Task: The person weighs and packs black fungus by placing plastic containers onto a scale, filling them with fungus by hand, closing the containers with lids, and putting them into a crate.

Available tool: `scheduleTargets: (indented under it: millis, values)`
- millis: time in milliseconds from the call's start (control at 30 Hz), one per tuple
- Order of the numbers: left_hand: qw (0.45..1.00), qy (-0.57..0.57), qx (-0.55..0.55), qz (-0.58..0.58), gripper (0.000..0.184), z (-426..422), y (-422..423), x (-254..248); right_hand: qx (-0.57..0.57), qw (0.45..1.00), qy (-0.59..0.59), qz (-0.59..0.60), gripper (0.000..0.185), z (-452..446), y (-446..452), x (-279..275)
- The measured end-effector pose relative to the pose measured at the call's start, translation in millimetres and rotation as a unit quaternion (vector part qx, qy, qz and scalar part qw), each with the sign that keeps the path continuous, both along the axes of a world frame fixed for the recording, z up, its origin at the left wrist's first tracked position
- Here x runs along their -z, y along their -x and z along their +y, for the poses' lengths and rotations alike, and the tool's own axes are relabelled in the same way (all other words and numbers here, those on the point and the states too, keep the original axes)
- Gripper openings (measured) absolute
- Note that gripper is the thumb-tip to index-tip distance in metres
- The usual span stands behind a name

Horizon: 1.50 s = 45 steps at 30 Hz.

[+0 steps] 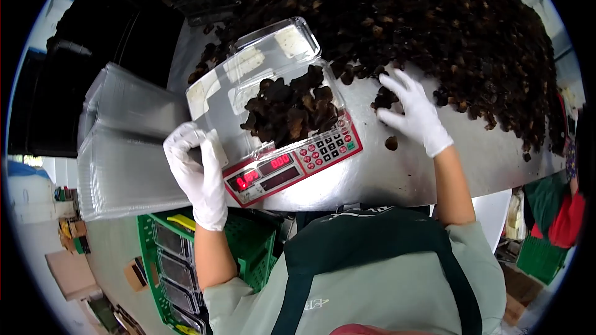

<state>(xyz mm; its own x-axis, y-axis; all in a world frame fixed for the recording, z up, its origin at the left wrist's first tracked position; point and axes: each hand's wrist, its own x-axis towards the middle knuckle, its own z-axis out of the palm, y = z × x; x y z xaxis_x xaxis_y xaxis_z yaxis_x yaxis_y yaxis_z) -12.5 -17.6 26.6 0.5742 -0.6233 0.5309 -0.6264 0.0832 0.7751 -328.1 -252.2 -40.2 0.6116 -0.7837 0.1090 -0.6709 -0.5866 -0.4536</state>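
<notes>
My left hand (200, 170), in a white glove, is beside the left end of a red and silver digital scale (292, 170). Its fingers are curled close to the edge of an opened clear plastic clamshell box (214, 96); whether they pinch that edge is hard to see. Dark wood ear mushrooms (288, 108) lie heaped in the box, which rests on the scale. My right hand (413, 111), also gloved, has its fingers spread over the metal table (372, 174), around a small clump of mushrooms (386, 98). One loose piece (391, 143) lies just below it.
A large pile of wood ear mushrooms (434, 31) covers the far side of the table. Stacks of clear plastic boxes (133, 167) stand at the left. Below them, a green crate (149, 260) holds several packed boxes. Black crates (105, 56) are behind at the left.
</notes>
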Motion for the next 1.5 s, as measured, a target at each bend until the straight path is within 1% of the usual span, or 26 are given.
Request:
scheduleTargets:
  millis: [33, 133, 167, 200, 300, 433, 467, 533, 600, 667, 733, 833, 867, 967, 1033, 1067, 1100, 1133, 1167, 1200, 1267, 1300, 1333, 1400, 1467, 1500]
  values:
    - [1.000, -0.002, -0.015, 0.001, 0.017, 0.6, -3.5, 0.6, 0.004, 0.998, -0.060, 0.017, 0.067, 10.3, 9.2, 14.1]
    - [0.999, -0.026, -0.017, -0.027, 0.023, 1.3, -18.3, 10.6, -0.033, 0.995, 0.039, 0.089, 0.068, 38.8, 18.3, 45.9]
    - [0.999, -0.018, -0.022, 0.020, 0.022, -2.1, -13.8, 8.4, -0.029, 0.995, 0.088, 0.021, 0.052, 42.7, 22.5, 60.6]
    - [0.999, -0.019, -0.018, 0.031, 0.024, -3.2, -12.2, 9.0, -0.032, 0.996, 0.086, 0.019, 0.052, 41.3, 24.9, 73.8]
    - [0.999, -0.032, -0.020, 0.035, 0.024, -4.9, -8.1, 10.7, 0.038, 0.993, 0.055, -0.098, 0.020, 32.7, 21.4, 82.9]
    - [0.999, -0.045, -0.010, -0.009, 0.025, -3.9, -8.7, 14.2, 0.071, 0.965, -0.039, -0.250, 0.023, 11.4, 17.8, 85.1]
    - [0.998, -0.052, -0.008, -0.031, 0.025, -4.7, -8.5, 14.5, 0.072, 0.965, -0.037, -0.250, 0.023, 10.9, 12.4, 71.6]
    - [0.998, -0.062, -0.013, -0.019, 0.025, -5.2, -6.8, 13.1, 0.171, 0.935, -0.142, -0.277, 0.024, 9.5, 6.4, 46.6]
    - [0.997, -0.073, -0.009, -0.016, 0.026, -5.9, -6.3, 13.2, 0.167, 0.932, -0.152, -0.283, 0.027, -1.7, 9.4, 46.3]
    - [0.995, -0.079, 0.010, -0.056, 0.029, -11.5, -11.1, 13.3, 0.186, 0.945, -0.158, -0.218, 0.028, -3.6, 6.2, 39.7]
    - [0.971, -0.162, 0.048, -0.167, 0.031, -25.0, -17.6, -9.9, 0.156, 0.966, -0.072, -0.196, 0.026, -5.6, 5.8, 44.8]
    - [0.965, -0.195, 0.058, -0.167, 0.040, -64.2, -25.2, -22.8, 0.084, 0.996, 0.037, -0.019, 0.022, -12.3, 5.7, 45.0]
    - [0.959, -0.221, 0.042, -0.171, 0.045, -78.0, -34.7, -19.7, 0.078, 0.990, 0.106, -0.043, 0.020, -6.2, 3.6, 43.2]
    - [0.918, -0.382, -0.037, -0.103, 0.065, -123.8, -51.4, -12.7, 0.068, 0.986, 0.140, -0.058, 0.024, 6.6, -4.9, 28.2]
    - [0.876, -0.460, -0.055, -0.134, 0.076, -144.5, -69.7, 10.9, 0.034, 0.987, 0.015, -0.157, 0.032, 17.4, -11.0, 19.9]
    - [0.874, -0.463, -0.079, -0.122, 0.075, -147.5, -63.7, 4.7, 0.030, 0.986, 0.014, -0.161, 0.032, 24.8, -15.3, 9.4]
    - [0.886, -0.441, -0.076, -0.122, 0.073, -146.7, -62.5, 4.9, 0.038, 0.961, -0.171, -0.212, 0.035, 33.0, -19.3, -4.6]
    - [0.896, -0.420, -0.073, -0.123, 0.072, -145.4, -62.7, 7.3, 0.044, 0.901, -0.350, -0.254, 0.041, 38.5, -22.6, -11.3]
    - [0.931, -0.341, -0.063, -0.113, 0.069, -143.3, -61.5, 11.4, -0.016, 0.890, -0.354, -0.289, 0.053, 41.5, -27.2, -11.3]
    - [0.930, -0.342, -0.068, -0.114, 0.069, -141.2, -61.8, 12.9, -0.021, 0.889, -0.355, -0.289, 0.053, 44.8, -31.4, -15.2]
    - [0.993, -0.060, 0.052, 0.085, 0.073, -138.3, -59.7, 13.5, -0.058, 0.765, -0.537, -0.349, 0.063, 49.4, -40.9, -28.3]
    - [0.978, -0.037, 0.100, 0.177, 0.071, -128.2, -45.4, -6.0, -0.087, 0.775, -0.523, -0.345, 0.069, 48.0, -43.8, -25.7]
    - [0.972, -0.047, 0.146, 0.178, 0.066, -114.0, -40.6, -18.9, -0.092, 0.775, -0.524, -0.342, 0.069, 46.7, -45.9, -25.2]
    - [0.976, -0.144, 0.130, -0.100, 0.056, -80.2, -32.7, -46.6, -0.097, 0.732, -0.560, -0.377, 0.071, 42.2, -50.3, -25.0]
    - [0.942, -0.224, 0.110, -0.225, 0.051, -49.9, -19.4, -62.7, -0.090, 0.732, -0.566, -0.369, 0.077, 34.2, -51.9, -23.2]
    - [0.929, -0.272, 0.117, -0.222, 0.057, -35.2, -15.5, -62.5, -0.092, 0.732, -0.570, -0.361, 0.077, 32.3, -52.8, -27.5]
